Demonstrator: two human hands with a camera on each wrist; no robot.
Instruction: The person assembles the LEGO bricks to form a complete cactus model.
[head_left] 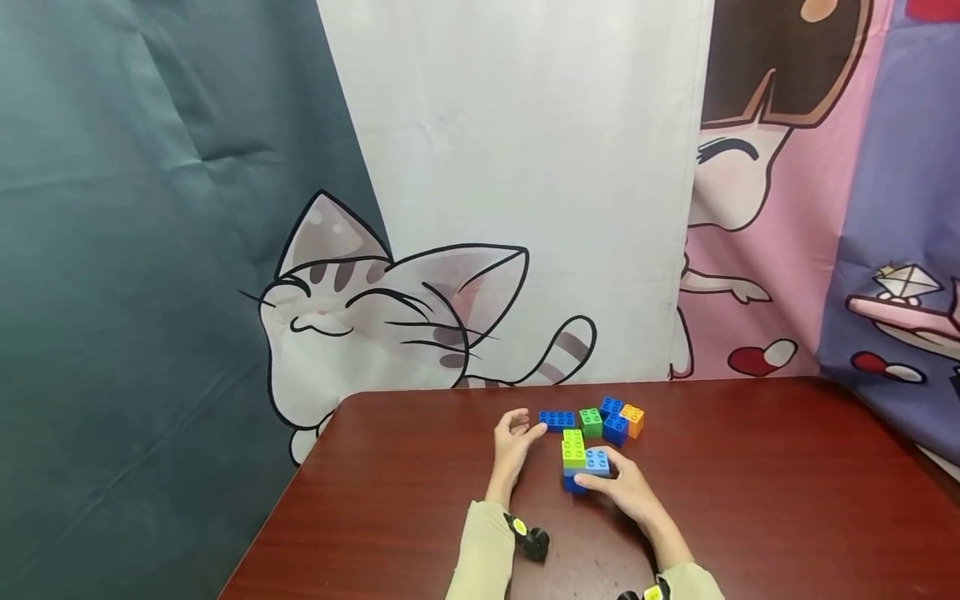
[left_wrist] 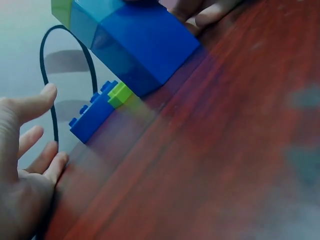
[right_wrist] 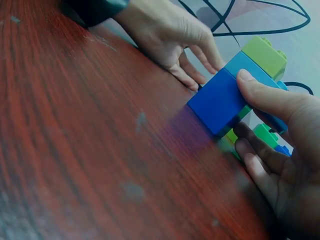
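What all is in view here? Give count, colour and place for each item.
Block stack: one, lime green, light blue and dark blue, held in the right hand; number of lime pieces unclear
Long block: one, blue, on the table, near the left hand
Green block: one, green, right of the long block
Small blocks: apparently two, blue, right of the green block
Orange block: one, orange, beside the small blocks
Table: one, reddish brown, below
Backdrop: seemingly one, multicoloured cartoon print, behind the table
Wrist devices: two, black, at the cuffs
Sleeves: two, pale beige, foreground
Left hand: one, bare, left of the block stack
Right hand: one, bare, fingers gripping the block stack
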